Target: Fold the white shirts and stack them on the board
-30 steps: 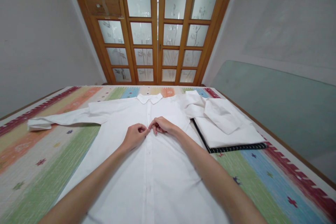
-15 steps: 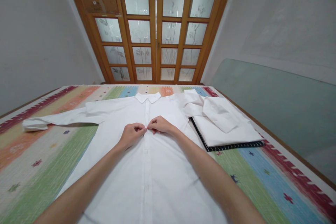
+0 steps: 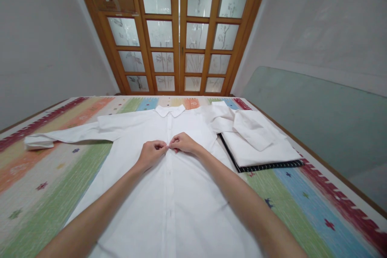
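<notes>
Both forearms reach in from the near edge and converge at mid-chest of a white shirt [image 3: 169,193] laid flat, front up, collar [image 3: 170,111] at the far end. Left hand [image 3: 151,153] and right hand [image 3: 183,143] are knuckles up, fingers curled, fingertips meeting over the button placket [image 3: 168,209]. The surface carries a striped cloth [image 3: 45,185] in green, orange, blue and red bands. One sleeve [image 3: 63,137] stretches far left; the other lies over a folded white garment [image 3: 260,145] on a dark board [image 3: 266,166] at right. Wooden doors with frosted panes [image 3: 178,32] stand at the far end, between grey walls [image 3: 39,40]. Both hands pinch the placket fabric between thumb and fingers, probably at a button, too small to confirm. Shirt sits centre of the surface.
</notes>
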### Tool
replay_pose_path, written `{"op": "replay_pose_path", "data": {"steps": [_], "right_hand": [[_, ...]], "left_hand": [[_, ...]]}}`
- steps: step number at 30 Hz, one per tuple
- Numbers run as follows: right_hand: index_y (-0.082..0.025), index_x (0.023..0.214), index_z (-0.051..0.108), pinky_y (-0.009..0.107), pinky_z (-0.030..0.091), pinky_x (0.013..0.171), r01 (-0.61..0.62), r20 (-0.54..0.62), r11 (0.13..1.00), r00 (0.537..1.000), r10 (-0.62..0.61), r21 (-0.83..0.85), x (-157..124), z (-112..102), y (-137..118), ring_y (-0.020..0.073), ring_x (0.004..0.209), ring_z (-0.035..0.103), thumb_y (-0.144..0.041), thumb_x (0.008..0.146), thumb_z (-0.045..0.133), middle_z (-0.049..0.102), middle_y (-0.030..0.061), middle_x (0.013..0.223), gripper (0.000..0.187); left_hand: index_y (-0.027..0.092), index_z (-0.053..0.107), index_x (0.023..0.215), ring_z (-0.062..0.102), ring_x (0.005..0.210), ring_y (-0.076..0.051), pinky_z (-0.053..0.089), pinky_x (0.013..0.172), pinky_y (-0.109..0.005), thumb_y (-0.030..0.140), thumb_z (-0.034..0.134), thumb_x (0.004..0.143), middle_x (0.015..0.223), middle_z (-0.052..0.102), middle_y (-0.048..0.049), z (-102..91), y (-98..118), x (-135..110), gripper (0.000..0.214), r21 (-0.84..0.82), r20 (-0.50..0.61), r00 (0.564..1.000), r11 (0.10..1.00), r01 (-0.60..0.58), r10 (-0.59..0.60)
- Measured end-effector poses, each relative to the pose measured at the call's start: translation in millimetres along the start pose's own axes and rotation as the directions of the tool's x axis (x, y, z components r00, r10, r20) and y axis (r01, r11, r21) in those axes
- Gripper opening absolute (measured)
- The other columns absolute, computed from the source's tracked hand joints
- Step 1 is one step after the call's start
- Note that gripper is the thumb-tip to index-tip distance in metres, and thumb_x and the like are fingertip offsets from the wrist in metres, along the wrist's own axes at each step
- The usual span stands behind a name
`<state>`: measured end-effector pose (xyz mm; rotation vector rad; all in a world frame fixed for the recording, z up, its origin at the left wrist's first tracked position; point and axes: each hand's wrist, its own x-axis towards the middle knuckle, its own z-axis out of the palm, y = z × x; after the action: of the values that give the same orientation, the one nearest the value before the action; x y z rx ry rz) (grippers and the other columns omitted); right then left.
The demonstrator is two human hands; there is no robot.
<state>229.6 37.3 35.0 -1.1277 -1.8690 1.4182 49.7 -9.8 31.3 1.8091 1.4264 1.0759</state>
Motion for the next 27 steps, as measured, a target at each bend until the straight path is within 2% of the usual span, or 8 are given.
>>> {"op": "replay_pose_path", "data": {"steps": [5, 9, 13, 22, 27], "right_hand": [[-0.012, 0.066, 0.066, 0.018, 0.029, 0.045, -0.012, -0.025, 0.998, 1.000, 0.014, 0.054, -0.2, 2.2, 0.1, 0.0050, 0.041, 0.041, -0.016, 0.072, 0.066, 0.056, -0.0048, 0.044, 0.008], [-0.012, 0.066, 0.067, 0.018, 0.029, 0.044, -0.034, -0.012, 0.998, 0.999, 0.035, 0.057, -3.1, 2.5, -6.1, 0.0045, 0.039, 0.040, -0.013, 0.074, 0.061, 0.055, -0.0055, 0.043, 0.010], [-0.012, 0.065, 0.067, 0.019, 0.024, 0.041, -0.050, -0.019, 0.998, 0.999, 0.051, 0.033, -3.1, 2.6, -7.0, 0.0039, 0.036, 0.036, -0.014, 0.075, 0.059, 0.055, -0.0056, 0.044, 0.013], [-0.012, 0.062, 0.066, 0.019, 0.027, 0.043, -0.043, -0.042, 0.999, 0.998, 0.044, 0.011, -1.5, 2.8, -3.2, 0.0043, 0.037, 0.037, -0.016, 0.075, 0.060, 0.055, -0.0053, 0.044, 0.015], [-0.012, 0.061, 0.065, 0.019, 0.027, 0.044, -0.025, -0.037, 1.000, 0.999, 0.024, -0.004, -2.9, 2.5, -4.2, 0.0043, 0.039, 0.038, -0.018, 0.075, 0.061, 0.056, -0.0052, 0.045, 0.015]], "left_hand": [[0.019, 0.071, 0.066, 0.063, 0.064, -0.017, 0.048, 0.062, -0.027, 0.039, 0.063, 0.071, 0.068, 0.071, -0.0024, 2.2, 0.8, -0.3, 0.023, 0.063, -0.044, 0.999, 0.998, 0.013, -0.010], [0.020, 0.067, 0.061, 0.063, 0.079, -0.020, 0.050, 0.075, -0.032, 0.033, 0.063, 0.069, 0.079, 0.070, -0.0043, 4.0, 2.2, 0.4, 0.016, 0.211, -0.095, 0.992, 0.975, -0.063, 0.084], [0.020, 0.067, 0.066, 0.059, 0.079, -0.020, 0.049, 0.078, -0.034, 0.033, 0.064, 0.068, 0.078, 0.064, -0.0042, 5.7, 3.4, 0.0, 0.014, 0.305, -0.149, 0.981, 0.950, -0.072, 0.122], [0.021, 0.065, 0.073, 0.058, 0.081, -0.021, 0.048, 0.080, -0.037, 0.031, 0.063, 0.070, 0.077, 0.062, -0.0028, 4.2, -1.7, 2.6, 0.011, 0.314, -0.053, 0.990, 0.943, -0.108, 0.131], [0.021, 0.065, 0.074, 0.058, 0.086, -0.022, 0.047, 0.084, -0.037, 0.032, 0.062, 0.070, 0.085, 0.063, -0.0038, 1.7, -4.8, 6.6, 0.012, 0.287, 0.009, 0.992, 0.950, -0.124, 0.127]]}}
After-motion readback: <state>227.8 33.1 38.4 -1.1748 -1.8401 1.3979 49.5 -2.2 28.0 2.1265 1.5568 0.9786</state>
